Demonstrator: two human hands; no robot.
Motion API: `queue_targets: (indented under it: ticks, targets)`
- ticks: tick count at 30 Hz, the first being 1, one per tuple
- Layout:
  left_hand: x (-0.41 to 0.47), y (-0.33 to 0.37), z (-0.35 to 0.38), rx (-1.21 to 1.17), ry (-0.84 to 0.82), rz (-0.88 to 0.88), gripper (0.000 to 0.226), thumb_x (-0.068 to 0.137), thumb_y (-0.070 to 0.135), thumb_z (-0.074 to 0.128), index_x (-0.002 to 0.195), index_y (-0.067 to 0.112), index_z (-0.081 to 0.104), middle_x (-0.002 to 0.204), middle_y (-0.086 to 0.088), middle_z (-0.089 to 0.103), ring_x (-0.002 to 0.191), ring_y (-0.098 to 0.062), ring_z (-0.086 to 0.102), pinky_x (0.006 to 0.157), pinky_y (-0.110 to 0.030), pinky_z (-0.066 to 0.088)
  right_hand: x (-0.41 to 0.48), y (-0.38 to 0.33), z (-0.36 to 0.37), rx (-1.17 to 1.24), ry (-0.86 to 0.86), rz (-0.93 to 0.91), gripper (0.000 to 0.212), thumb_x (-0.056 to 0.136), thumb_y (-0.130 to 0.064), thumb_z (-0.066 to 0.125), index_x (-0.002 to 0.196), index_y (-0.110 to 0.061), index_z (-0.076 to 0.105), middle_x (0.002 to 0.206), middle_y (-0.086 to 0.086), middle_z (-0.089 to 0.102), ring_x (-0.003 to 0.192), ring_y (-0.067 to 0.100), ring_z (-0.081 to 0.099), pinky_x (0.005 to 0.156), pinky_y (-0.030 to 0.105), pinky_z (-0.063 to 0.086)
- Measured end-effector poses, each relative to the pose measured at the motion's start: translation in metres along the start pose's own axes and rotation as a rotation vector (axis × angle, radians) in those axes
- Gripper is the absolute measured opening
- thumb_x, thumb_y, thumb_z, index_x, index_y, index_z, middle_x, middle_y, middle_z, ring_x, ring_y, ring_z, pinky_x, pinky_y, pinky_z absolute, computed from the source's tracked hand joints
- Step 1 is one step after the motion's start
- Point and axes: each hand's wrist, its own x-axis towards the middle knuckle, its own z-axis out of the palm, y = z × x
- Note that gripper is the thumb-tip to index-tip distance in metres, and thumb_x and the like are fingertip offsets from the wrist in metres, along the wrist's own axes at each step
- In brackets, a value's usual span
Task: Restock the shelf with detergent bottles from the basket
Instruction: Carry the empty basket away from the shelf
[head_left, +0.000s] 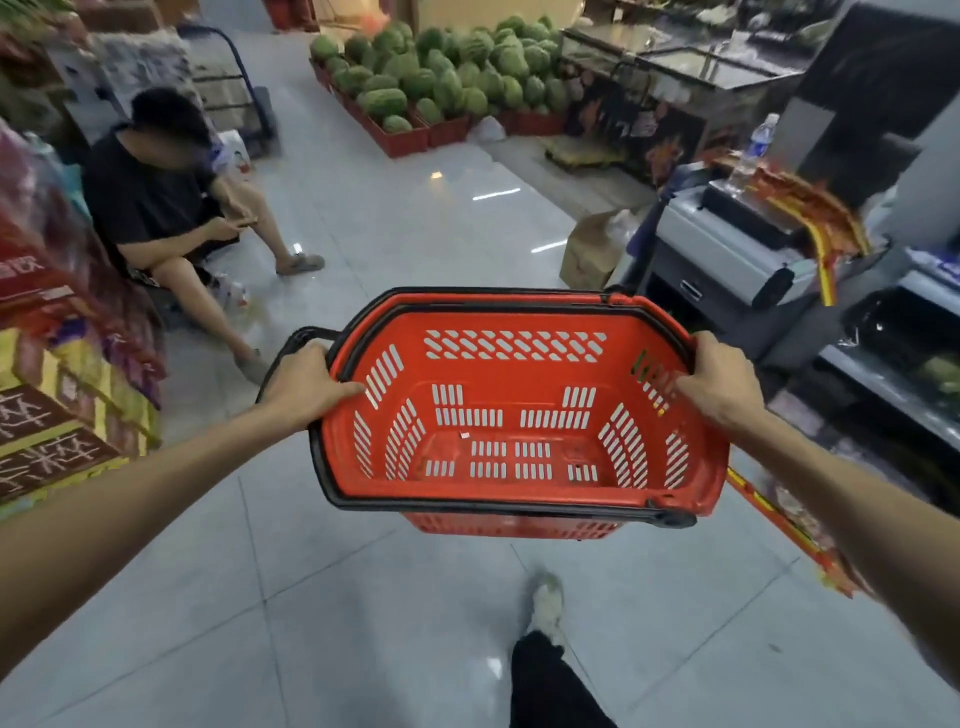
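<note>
**Red basket carried in both hands over a shop floor**

Head view. We hold the red basket (514, 384) out in front of us, clear of the grey tiled floor (395, 223), with its open top turned towards us so that the slotted bottom and walls are in full view. Our left hand (306, 384) grips the left rim, with the thumb laid over the inner wall and the fingers wrapped round the outside. Our right hand (722, 384) grips the right rim in the same way. The black handles (467, 506) lie folded down along the rim, and one loops out just beyond our left hand.

Below the basket we see one leg in dark trousers and a pale shoe (548, 603) on the tiles.

To the left a seated person (156, 192) in a black top bends over something small held in both hands, beside stacked printed cartons (57, 426). Farther back a heap of watermelons (441, 78) sits in red crates.

On the right stands a grey counter (727, 244) with a clear water bottle (761, 140) upright on it. A brown cardboard box (592, 249) rests on the floor near the counter's foot.
</note>
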Motion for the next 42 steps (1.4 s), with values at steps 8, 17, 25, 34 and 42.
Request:
queue_targets:
  ticks: [8, 17, 25, 34, 42]
  targets:
    - [0.219, 0.084, 0.028, 0.016, 0.023, -0.071, 0.053, 0.068, 0.057, 0.086, 0.102, 0.023, 0.064, 0.092, 0.004, 0.072, 0.075, -0.013, 0.064, 0.065, -0.031, 0.049, 0.255, -0.006, 0.03, 0.025, -0.015, -0.053, 0.031, 0.083, -0.021, 0.065, 0.111, -0.012, 0.054, 0.108, 0.018, 0.065, 0.098, 0.042, 0.063, 0.071, 0.04, 0.041]
    - [0.415, 0.138, 0.046, -0.064, 0.043, -0.169, 0.044, 0.081, 0.054, 0.08, 0.097, 0.019, 0.06, 0.083, 0.005, 0.065, 0.068, -0.009, 0.06, 0.059, -0.03, 0.044, 0.489, -0.054, 0.055, 0.005, -0.034, -0.148, 0.032, 0.082, -0.024, 0.063, 0.11, -0.015, 0.051, 0.106, 0.013, 0.067, 0.089, 0.038, 0.064, 0.071, 0.041, 0.05]
    - [0.632, 0.133, 0.069, -0.128, -0.003, -0.247, 0.044, 0.08, 0.054, 0.08, 0.091, 0.016, 0.059, 0.081, -0.002, 0.07, 0.07, -0.021, 0.068, 0.062, -0.035, 0.053, 0.682, -0.118, 0.131, 0.011, -0.102, -0.089, 0.03, 0.08, -0.036, 0.06, 0.104, -0.018, 0.053, 0.107, 0.01, 0.068, 0.087, 0.033, 0.068, 0.077, 0.045, 0.059]
    - [0.841, 0.135, 0.069, -0.14, -0.089, -0.323, 0.047, 0.079, 0.057, 0.075, 0.089, 0.013, 0.064, 0.074, 0.0, 0.073, 0.064, -0.019, 0.071, 0.055, -0.031, 0.052, 0.867, -0.182, 0.197, 0.074, -0.065, -0.081, 0.041, 0.083, -0.046, 0.063, 0.112, -0.018, 0.054, 0.107, 0.005, 0.066, 0.09, 0.027, 0.067, 0.079, 0.042, 0.056]
    - [1.022, 0.121, 0.138, -0.037, -0.12, -0.483, 0.034, 0.085, 0.045, 0.074, 0.085, 0.015, 0.056, 0.08, -0.005, 0.068, 0.067, -0.022, 0.063, 0.057, -0.032, 0.047, 1.046, -0.208, 0.324, 0.168, -0.175, -0.063, 0.043, 0.081, -0.04, 0.069, 0.117, -0.02, 0.056, 0.105, 0.002, 0.067, 0.09, 0.026, 0.066, 0.079, 0.039, 0.054]
